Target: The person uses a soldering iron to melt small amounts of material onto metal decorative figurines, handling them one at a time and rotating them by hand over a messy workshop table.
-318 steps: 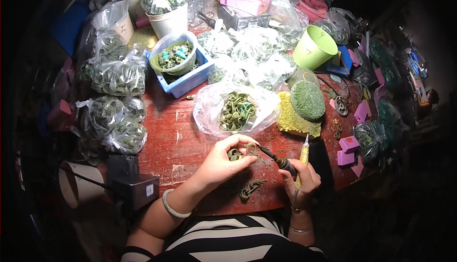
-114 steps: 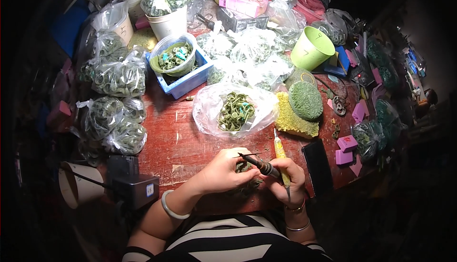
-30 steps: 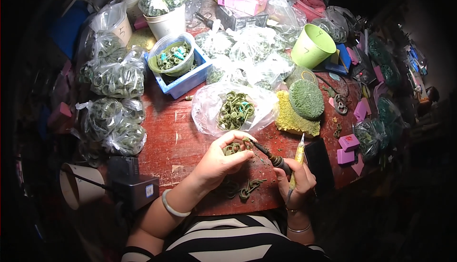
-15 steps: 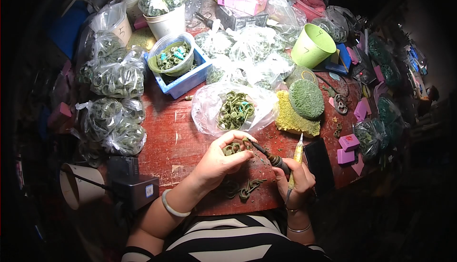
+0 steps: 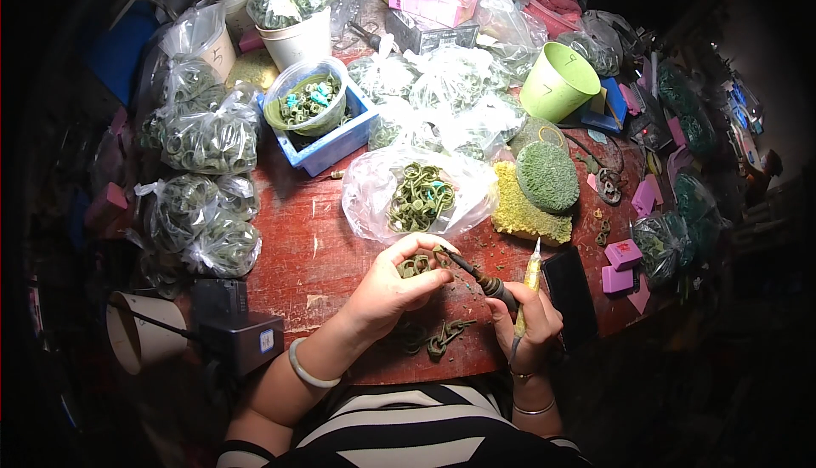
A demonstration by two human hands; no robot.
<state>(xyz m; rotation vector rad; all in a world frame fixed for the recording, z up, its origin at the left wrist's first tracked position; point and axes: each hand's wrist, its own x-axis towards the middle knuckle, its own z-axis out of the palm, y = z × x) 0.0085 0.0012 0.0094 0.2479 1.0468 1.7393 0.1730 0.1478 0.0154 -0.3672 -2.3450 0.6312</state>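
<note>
My left hand (image 5: 384,291) is closed in a pinch around small olive-green wax rings (image 5: 415,266), and one piece sits between its fingertips. Against that piece rests the dark tip of a soldering-iron-like wax pen (image 5: 493,284), gripped in my right hand (image 5: 534,325). The same hand also holds a yellow pen-shaped tool (image 5: 533,272), pointing up and away. Below my hands, several loose green ring pieces (image 5: 446,340) lie on the red table (image 5: 297,247). Just beyond my fingers, an opened clear plastic bag (image 5: 364,204) contains a heap of similar rings (image 5: 418,194).
Knotted bags of green rings (image 5: 212,141) line the left side and back. A round tub (image 5: 276,115) stands in a blue bin (image 5: 327,158). To the right are a yellow pad (image 5: 518,213), green scrubby disc (image 5: 548,177), lime cup (image 5: 557,81) and black flat object (image 5: 571,298).
</note>
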